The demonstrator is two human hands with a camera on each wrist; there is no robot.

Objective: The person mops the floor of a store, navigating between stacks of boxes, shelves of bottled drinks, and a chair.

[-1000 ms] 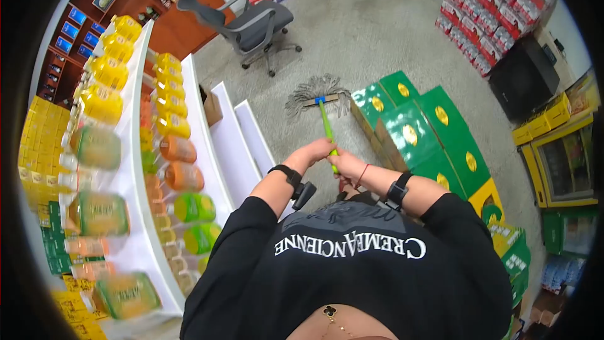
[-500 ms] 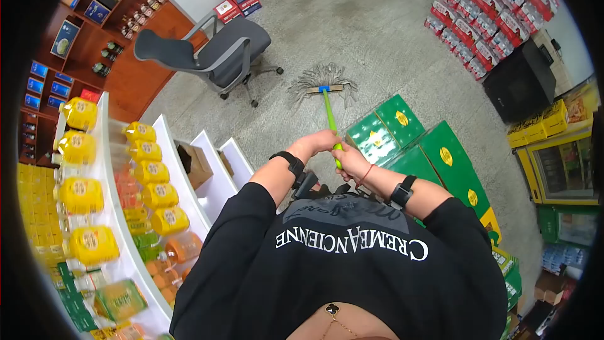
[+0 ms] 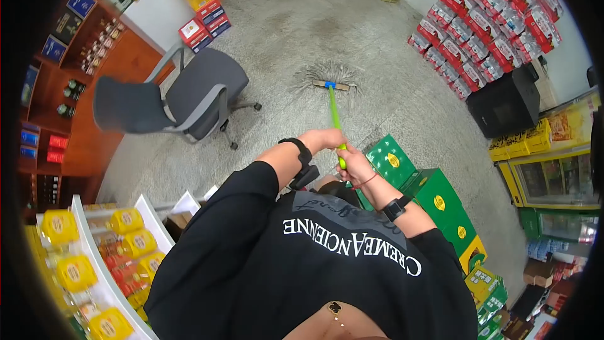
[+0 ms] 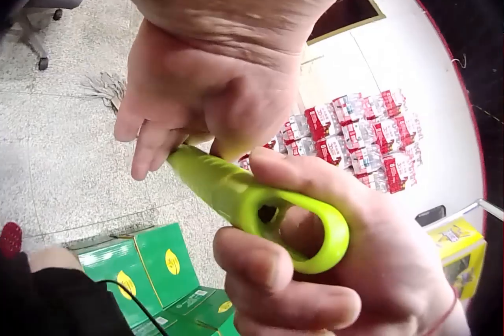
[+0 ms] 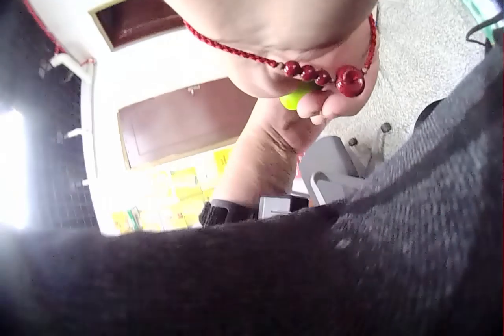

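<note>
A mop with a green handle [image 3: 335,113] extends forward from both hands. Its grey string head [image 3: 327,74] lies spread on the floor, joined by a blue clip to a flat bar. My left hand [image 3: 322,139] grips the handle just below its top end. Behind it, closer to the body, my right hand [image 3: 358,167] holds the handle's end. The left wrist view shows that green end [image 4: 315,230], with a hanging hole, in the right hand's fingers [image 4: 291,289]. In the right wrist view the right hand mostly hides the handle, and a red beaded bracelet [image 5: 350,80] circles the wrist.
A grey office chair [image 3: 204,91] stands on the left, before wooden shelving [image 3: 94,110]. White shelves [image 3: 148,220] with yellow bottles are at lower left. Green cartons [image 3: 434,201] stand close on the right. Red-wrapped bottle packs [image 3: 484,34] and a black box-shaped thing [image 3: 503,104] are beyond.
The view has swung left and forward: the chair appears nearer and the white shelves have dropped to the lower left. Both hands keep their hold on the mop, whose head stays out in front.
</note>
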